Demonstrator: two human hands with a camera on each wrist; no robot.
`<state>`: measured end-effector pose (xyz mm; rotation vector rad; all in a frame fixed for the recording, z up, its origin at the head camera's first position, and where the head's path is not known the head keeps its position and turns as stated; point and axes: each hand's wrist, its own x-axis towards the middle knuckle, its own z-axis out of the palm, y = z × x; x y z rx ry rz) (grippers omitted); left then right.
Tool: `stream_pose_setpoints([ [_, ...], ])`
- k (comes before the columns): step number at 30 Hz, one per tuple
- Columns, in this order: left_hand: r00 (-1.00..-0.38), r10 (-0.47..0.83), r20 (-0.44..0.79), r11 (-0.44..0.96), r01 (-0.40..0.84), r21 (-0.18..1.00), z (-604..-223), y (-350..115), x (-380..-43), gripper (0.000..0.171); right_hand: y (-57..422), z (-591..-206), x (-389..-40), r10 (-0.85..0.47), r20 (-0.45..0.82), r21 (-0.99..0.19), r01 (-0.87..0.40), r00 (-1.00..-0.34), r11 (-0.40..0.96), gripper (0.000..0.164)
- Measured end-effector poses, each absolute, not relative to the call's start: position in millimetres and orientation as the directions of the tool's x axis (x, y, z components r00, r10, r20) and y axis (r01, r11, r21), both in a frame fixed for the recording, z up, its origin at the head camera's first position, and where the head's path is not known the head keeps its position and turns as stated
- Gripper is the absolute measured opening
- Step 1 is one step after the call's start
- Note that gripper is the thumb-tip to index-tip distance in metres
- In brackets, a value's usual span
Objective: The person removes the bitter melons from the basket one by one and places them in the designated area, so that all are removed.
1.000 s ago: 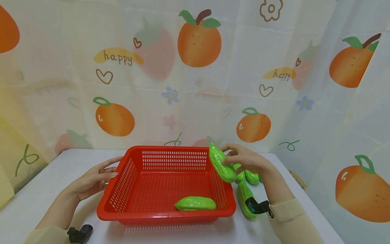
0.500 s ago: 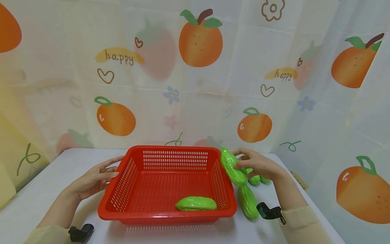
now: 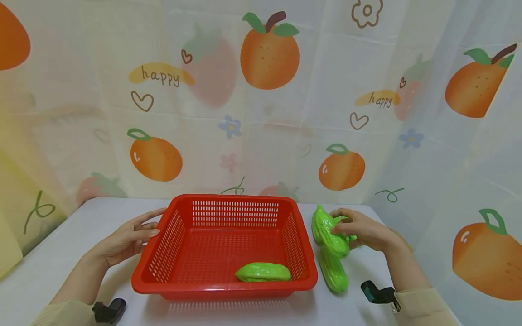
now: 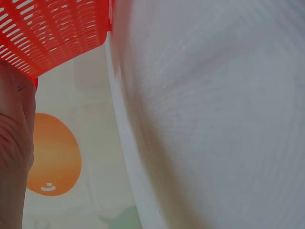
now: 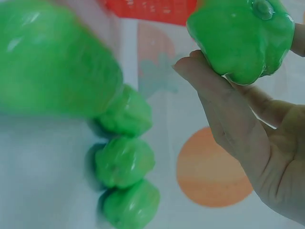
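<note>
A red plastic basket (image 3: pixel 224 287) stands on the white table with one glossy green bitter gourd (image 3: pixel 263 272) inside. My left hand (image 3: pixel 126 240) holds its left rim, thumb on the edge; in the left wrist view, the basket's wall hides the fingertips. To the right of the basket, my right hand (image 3: pixel 363 228) grips another bitter gourd (image 3: pixel 332 235) between thumb and fingers, its tip pointing up. A further gourd (image 3: pixel 335 274) lies on the table just below it. Three more gourds (image 5: pixel 125 162) sit in a row in the right wrist view, mostly hidden from the head view.
A pale curtain (image 3: pixel 261 136) printed with oranges hangs behind the table (image 3: pixel 41 271). The table's right edge lies just beyond my right forearm. A dark camera mount (image 3: pixel 379 294) sits at my right wrist, another mount (image 3: pixel 109 311) at my left.
My right hand has moved right with the held bitter gourd, from above the basket's right rim to beside it, lower over the other gourds. My left hand and the basket have stayed put.
</note>
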<state>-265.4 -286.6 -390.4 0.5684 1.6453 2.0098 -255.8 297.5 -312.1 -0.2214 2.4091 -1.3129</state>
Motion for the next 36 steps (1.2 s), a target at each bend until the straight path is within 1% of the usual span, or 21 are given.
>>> stream_pose_setpoints([
  [5, -0.774, 0.631, 0.049, -0.198, -0.100, 0.975, -390.2, -286.4, -265.4, 0.052, 313.8, -320.7, -250.7, -0.300, -0.281, -0.840, 0.083, -0.912, 0.536, 0.069],
  [10, -0.774, 0.631, 0.052, -0.195, -0.093, 0.976, -389.5, -286.2, -265.0, 0.052, 327.6, -327.6, -245.4, -0.278, -0.307, -0.843, 0.125, -0.910, 0.523, 0.074],
  [20, -0.797, 0.603, 0.031, -0.156, -0.080, 0.985, -389.6, -285.7, -265.6, 0.051, 348.0, -344.5, -239.3, -0.268, -0.337, -0.839, 0.160, -0.903, 0.519, 0.075],
  [28, -0.817, 0.576, 0.010, -0.131, -0.080, 0.988, -389.5, -285.2, -264.7, 0.049, 355.4, -355.6, -235.6, -0.231, -0.366, -0.817, 0.193, -0.901, 0.543, 0.074],
  [36, -0.812, 0.584, 0.026, -0.140, -0.068, 0.988, -389.4, -284.4, -264.4, 0.048, 360.5, -364.3, -231.8, -0.232, -0.384, -0.811, 0.207, -0.894, 0.547, 0.074],
])
